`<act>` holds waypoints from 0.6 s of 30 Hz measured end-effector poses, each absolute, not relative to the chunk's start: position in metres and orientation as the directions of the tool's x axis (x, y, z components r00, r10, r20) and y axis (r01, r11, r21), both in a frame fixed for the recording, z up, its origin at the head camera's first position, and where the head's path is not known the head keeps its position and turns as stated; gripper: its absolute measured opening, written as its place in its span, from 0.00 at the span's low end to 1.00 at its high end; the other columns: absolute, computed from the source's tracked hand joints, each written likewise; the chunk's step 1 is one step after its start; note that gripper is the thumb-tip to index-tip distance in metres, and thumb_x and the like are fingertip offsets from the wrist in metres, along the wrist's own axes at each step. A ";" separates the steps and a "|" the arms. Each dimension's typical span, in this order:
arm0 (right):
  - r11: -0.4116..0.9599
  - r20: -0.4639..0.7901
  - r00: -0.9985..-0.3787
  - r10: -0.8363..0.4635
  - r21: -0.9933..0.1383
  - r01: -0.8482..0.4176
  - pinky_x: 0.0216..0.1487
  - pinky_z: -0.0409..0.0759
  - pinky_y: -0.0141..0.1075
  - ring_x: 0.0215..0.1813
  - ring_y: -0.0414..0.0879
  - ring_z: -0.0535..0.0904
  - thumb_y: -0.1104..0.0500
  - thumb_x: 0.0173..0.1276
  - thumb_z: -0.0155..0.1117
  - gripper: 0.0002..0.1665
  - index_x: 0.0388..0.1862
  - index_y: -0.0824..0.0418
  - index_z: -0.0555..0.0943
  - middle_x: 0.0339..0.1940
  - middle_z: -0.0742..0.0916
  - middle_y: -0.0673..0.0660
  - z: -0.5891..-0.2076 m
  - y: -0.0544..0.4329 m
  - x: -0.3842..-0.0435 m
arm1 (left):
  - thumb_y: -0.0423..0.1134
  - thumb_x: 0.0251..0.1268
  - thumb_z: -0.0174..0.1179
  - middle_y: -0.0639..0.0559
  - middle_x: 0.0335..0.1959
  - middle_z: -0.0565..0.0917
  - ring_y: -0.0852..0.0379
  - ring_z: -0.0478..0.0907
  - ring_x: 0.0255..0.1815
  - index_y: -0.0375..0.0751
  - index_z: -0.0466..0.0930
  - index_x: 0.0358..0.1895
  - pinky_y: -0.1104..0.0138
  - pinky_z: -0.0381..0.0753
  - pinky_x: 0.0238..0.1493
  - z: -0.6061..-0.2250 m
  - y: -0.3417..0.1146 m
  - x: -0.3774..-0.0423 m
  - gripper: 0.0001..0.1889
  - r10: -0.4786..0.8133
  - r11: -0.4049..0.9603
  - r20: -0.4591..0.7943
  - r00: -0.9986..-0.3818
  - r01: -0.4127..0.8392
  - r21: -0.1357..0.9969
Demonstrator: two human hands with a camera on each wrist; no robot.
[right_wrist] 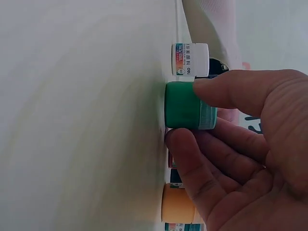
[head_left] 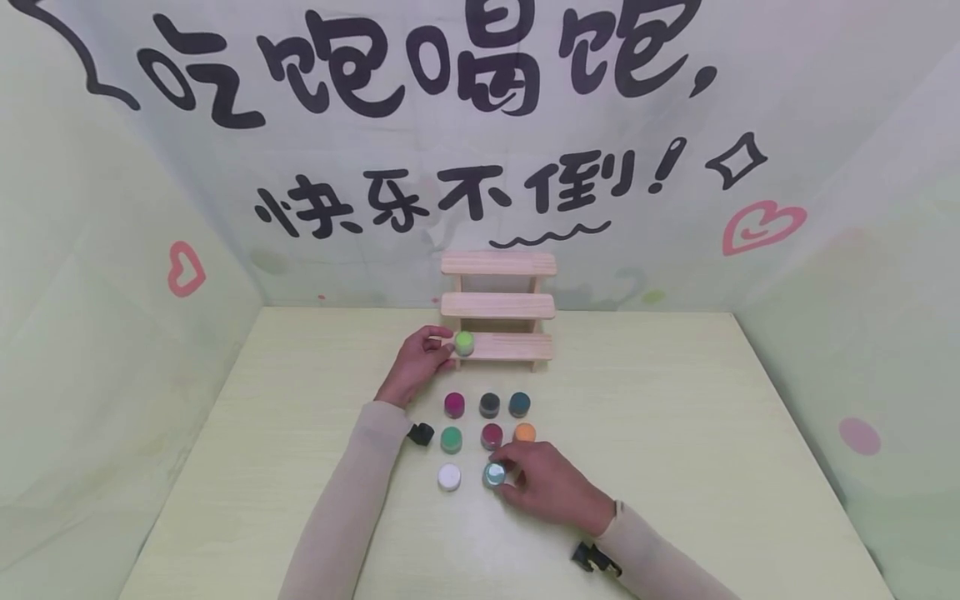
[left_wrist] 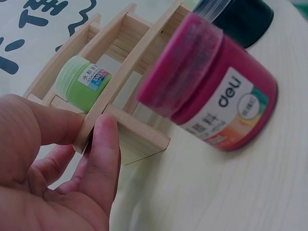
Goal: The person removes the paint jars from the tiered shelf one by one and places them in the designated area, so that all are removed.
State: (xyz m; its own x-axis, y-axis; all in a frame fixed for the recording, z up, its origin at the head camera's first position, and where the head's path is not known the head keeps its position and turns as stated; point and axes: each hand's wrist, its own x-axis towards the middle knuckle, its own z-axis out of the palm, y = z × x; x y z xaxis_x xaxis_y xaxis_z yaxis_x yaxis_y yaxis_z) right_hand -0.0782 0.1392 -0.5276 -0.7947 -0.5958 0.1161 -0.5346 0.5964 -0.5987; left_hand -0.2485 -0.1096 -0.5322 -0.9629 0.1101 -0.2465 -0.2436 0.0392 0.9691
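Observation:
A small three-step wooden rack (head_left: pixel 498 306) stands at the back of the table. My left hand (head_left: pixel 416 362) pinches the left end of its lowest step between thumb and fingers. On that step, close beside the fingers, stands a light green paint jar (left_wrist: pixel 86 84). Down at the front, my right hand (head_left: pixel 551 487) holds a green paint jar (right_wrist: pixel 185 105) between thumb and forefinger. This jar appears upright at the table surface; whether it touches the table I cannot tell. A white jar (head_left: pixel 449 477) stands to its left, and an orange jar (head_left: pixel 525 433) is just behind the right hand.
More paint jars stand in rows between the hands: a magenta jar (head_left: pixel 454 405), a dark grey jar (head_left: pixel 490 405), a dark teal jar (head_left: pixel 519 404), another green jar (head_left: pixel 451 439) and a dark red jar (head_left: pixel 492 436). Printed cloth (head_left: pixel 360 267) hangs behind the table.

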 end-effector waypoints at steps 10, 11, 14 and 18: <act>0.593 0.039 -0.811 -0.583 -0.662 -0.458 0.43 0.85 0.25 0.40 0.34 0.84 0.54 0.62 0.76 0.20 0.53 0.55 0.84 0.43 0.89 0.46 -0.514 0.139 -0.080 | 0.31 0.69 0.63 0.47 0.39 0.72 0.55 0.80 0.38 0.42 0.79 0.55 0.66 0.90 0.46 -0.530 -0.110 -0.248 0.13 0.114 0.049 -0.245 -0.963 -0.241 0.969; 0.589 0.033 -0.814 -0.579 -0.675 -0.446 0.43 0.86 0.26 0.41 0.35 0.84 0.54 0.63 0.75 0.21 0.54 0.55 0.84 0.44 0.89 0.48 -0.512 0.139 -0.081 | 0.31 0.69 0.63 0.47 0.39 0.72 0.55 0.80 0.38 0.42 0.79 0.54 0.66 0.90 0.46 -0.530 -0.110 -0.248 0.13 0.114 0.048 -0.244 -0.963 -0.240 0.970; 0.559 0.035 -0.821 -0.569 -0.716 -0.418 0.45 0.88 0.31 0.42 0.40 0.86 0.53 0.64 0.75 0.22 0.55 0.57 0.83 0.48 0.89 0.51 -0.506 0.140 -0.085 | 0.32 0.69 0.63 0.47 0.39 0.72 0.55 0.80 0.38 0.42 0.79 0.54 0.66 0.90 0.46 -0.531 -0.110 -0.248 0.13 0.116 0.048 -0.242 -0.963 -0.238 0.970; 0.502 0.083 -0.817 -0.570 -0.752 -0.427 0.48 0.89 0.35 0.47 0.44 0.87 0.55 0.66 0.73 0.20 0.55 0.58 0.84 0.51 0.89 0.53 -0.499 0.138 -0.094 | 0.32 0.69 0.63 0.47 0.40 0.72 0.55 0.80 0.37 0.43 0.79 0.55 0.66 0.90 0.46 -0.531 -0.111 -0.248 0.13 0.115 0.048 -0.240 -0.964 -0.235 0.971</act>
State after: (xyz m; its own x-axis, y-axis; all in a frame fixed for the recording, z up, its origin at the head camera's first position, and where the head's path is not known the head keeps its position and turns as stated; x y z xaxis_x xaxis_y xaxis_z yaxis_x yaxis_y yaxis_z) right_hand -0.0941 0.1381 -0.4989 -0.8174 -0.5701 0.0830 -0.4267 0.5023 -0.7521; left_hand -0.2479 -0.1106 -0.5313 -0.9641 0.1147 -0.2396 -0.2355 0.0483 0.9707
